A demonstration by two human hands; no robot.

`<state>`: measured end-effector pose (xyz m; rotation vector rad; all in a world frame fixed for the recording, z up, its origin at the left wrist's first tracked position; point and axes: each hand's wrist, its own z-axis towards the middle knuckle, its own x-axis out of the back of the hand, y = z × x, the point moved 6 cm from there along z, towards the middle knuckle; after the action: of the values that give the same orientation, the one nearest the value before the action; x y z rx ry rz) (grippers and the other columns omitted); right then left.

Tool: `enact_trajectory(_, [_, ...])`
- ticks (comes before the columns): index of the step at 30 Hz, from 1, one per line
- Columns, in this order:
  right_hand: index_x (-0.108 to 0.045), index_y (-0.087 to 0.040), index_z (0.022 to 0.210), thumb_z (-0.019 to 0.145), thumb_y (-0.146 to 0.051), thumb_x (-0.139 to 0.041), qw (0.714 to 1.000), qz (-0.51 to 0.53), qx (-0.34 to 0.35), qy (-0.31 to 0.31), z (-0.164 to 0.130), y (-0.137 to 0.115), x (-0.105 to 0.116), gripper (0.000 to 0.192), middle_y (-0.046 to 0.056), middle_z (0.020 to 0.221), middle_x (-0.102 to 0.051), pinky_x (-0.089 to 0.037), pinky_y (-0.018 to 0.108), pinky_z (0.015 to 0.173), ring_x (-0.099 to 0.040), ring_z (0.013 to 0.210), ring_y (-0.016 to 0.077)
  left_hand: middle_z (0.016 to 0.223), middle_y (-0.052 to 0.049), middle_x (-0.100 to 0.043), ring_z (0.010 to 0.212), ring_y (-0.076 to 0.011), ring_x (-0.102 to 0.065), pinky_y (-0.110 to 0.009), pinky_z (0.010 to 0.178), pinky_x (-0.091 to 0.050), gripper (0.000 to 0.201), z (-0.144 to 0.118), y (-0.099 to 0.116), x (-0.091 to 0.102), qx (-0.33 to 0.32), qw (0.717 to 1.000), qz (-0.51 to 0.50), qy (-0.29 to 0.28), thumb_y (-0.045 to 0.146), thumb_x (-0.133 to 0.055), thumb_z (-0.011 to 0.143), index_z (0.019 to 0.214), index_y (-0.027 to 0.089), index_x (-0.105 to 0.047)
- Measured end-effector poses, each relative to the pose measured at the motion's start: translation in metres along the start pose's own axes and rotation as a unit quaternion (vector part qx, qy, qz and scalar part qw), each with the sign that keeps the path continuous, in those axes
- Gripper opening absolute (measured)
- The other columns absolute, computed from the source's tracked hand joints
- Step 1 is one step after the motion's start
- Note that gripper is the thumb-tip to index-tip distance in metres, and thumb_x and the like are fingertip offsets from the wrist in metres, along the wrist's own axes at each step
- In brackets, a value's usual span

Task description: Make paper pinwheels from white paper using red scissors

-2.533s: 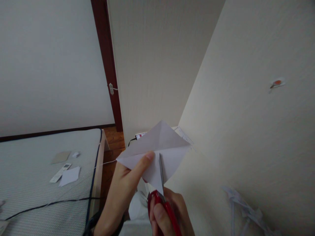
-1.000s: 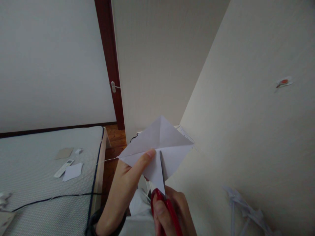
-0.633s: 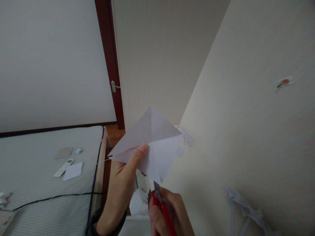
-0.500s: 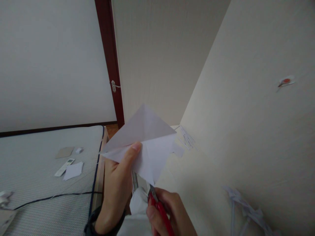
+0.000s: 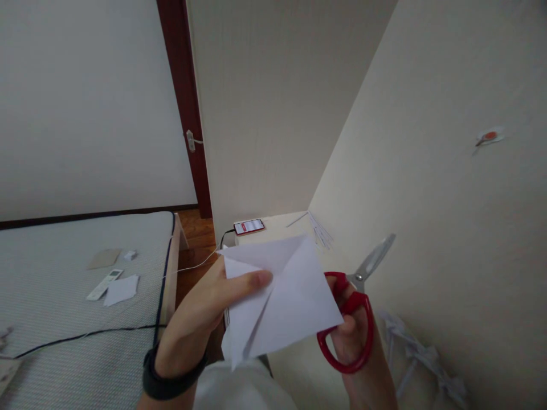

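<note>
My left hand (image 5: 200, 316) pinches a folded white paper (image 5: 286, 302) by its left part, thumb on top. A slit runs through the paper's lower left area. My right hand (image 5: 361, 353) sits to the right of the paper, partly hidden behind it, and holds red-handled scissors (image 5: 354, 310). The scissors' metal blades point up and to the right, away from the paper, and look closed. A black band is on my left wrist.
A cream desk (image 5: 427, 228) stretches to the right, with paper strips (image 5: 318, 228) at its far end and crumpled scraps (image 5: 419, 356) near me. A phone (image 5: 249, 226) lies at the corner. On the bed (image 5: 64, 319) are a remote (image 5: 103, 283), paper pieces and a black cable.
The scissors have left the paper and swung out to the right, blades pointing up. My left hand has turned the paper flatter and lowered it. The phone is uncovered.
</note>
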<state>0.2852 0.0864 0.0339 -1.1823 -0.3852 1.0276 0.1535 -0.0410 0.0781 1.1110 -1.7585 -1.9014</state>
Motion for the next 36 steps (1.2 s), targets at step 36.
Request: enact_trajectory(36, [-0.058, -0.022, 0.098, 0.087, -0.03, -0.06, 0.959, -0.174, 0.042, 0.221, -0.015, -0.031, -0.019, 0.014, 0.001, 0.077, -0.069, -0.054, 0.028, 0.057, -0.067, 0.064, 0.0175, 0.048, 0.002, -0.054, 0.048, -0.0081, -0.05, -0.018, 0.049, -0.04, 0.047, 0.006, -0.022, -0.034, -0.061, 0.907, 0.279, -0.31, 0.043, -0.048, 0.092, 0.054, 0.016, -0.057])
